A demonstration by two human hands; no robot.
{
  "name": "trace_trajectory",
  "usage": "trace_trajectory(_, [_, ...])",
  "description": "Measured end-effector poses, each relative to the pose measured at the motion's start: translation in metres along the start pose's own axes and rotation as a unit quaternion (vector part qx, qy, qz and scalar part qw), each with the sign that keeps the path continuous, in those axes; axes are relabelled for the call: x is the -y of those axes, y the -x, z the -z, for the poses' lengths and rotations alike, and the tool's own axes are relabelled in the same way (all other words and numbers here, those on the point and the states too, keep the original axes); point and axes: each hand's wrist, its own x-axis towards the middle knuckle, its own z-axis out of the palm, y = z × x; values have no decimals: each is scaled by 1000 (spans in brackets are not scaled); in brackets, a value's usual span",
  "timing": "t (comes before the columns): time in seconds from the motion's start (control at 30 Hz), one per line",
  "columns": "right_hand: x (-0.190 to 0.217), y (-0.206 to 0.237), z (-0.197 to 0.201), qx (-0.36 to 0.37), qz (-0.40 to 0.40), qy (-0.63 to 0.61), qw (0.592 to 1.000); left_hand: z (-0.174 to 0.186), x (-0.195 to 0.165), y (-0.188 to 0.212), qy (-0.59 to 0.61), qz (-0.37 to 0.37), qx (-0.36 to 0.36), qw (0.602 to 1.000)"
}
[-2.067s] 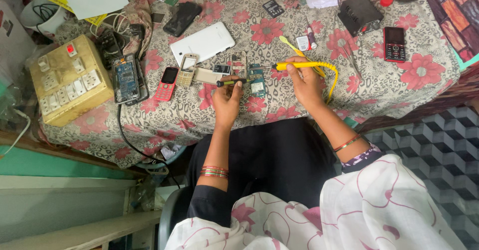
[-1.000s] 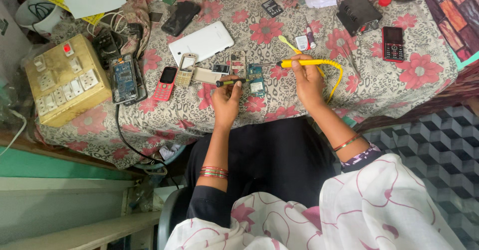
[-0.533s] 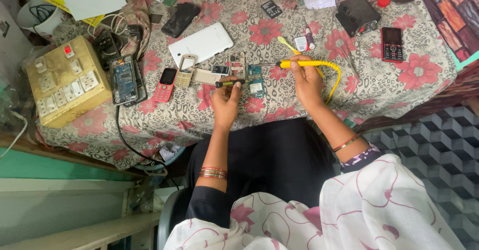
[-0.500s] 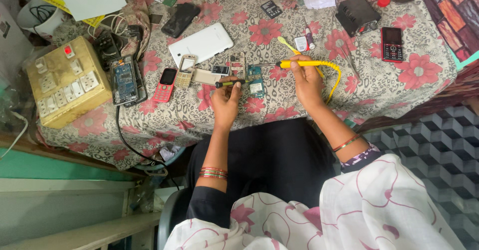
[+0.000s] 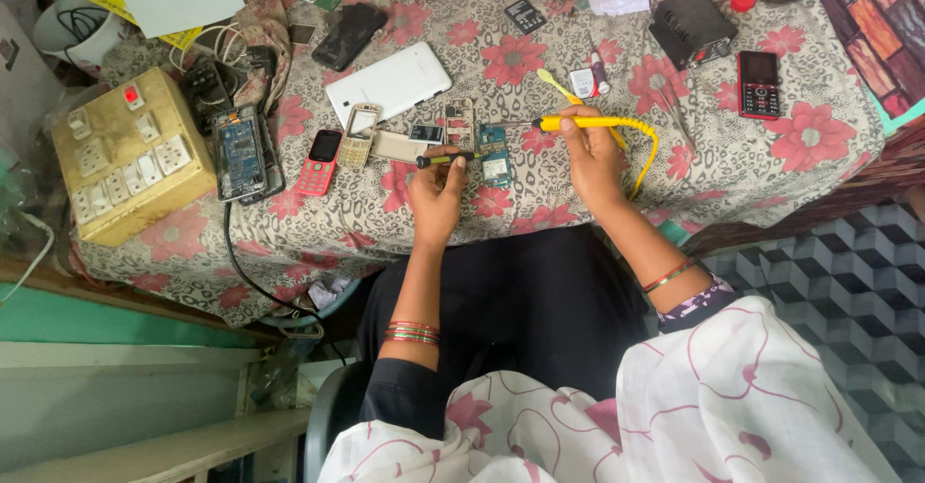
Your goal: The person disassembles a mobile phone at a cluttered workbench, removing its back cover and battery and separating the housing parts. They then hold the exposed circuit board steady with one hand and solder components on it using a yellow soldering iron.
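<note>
Near the table's front edge (image 5: pixel 462 242), both hands (image 5: pixel 436 189) (image 5: pixel 594 160) grip tools.

A switch box (image 5: pixel 130 160) sits at the table's (image 5: pixel 819 156) far left, opened handsets (image 5: pixel 318 160) right of it, circuit boards (image 5: pixel 491 151) between the hands, a keypad phone (image 5: pixel 759 83) far right.

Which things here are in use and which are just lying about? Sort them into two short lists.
In use:
left hand holding a thin dark-handled tool
right hand holding a yellow-handled corded tool
small green circuit board near both tool tips

Lying about:
white tablet
small pink phone
red and black phone
beige wooden switchboard
small black box
</note>
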Motion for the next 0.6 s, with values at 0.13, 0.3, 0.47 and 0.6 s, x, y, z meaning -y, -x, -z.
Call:
trace_trajectory(0.13, [3, 1, -1, 6, 20, -12, 1000, 0, 0, 0, 7, 2, -1, 1000])
trace_trajectory(0.3, [7, 0, -1, 1, 1, -9, 1000, 0, 0, -1, 5, -8, -2, 1000])
trace_trajectory(0.47, [10, 0, -1, 2, 2, -1, 1000, -1, -1, -2, 8, -13, -3, 1000])
trace_trajectory(0.6, [13, -1, -1, 4, -8, -9, 1000, 0, -2, 0, 15, -5, 0, 1000])
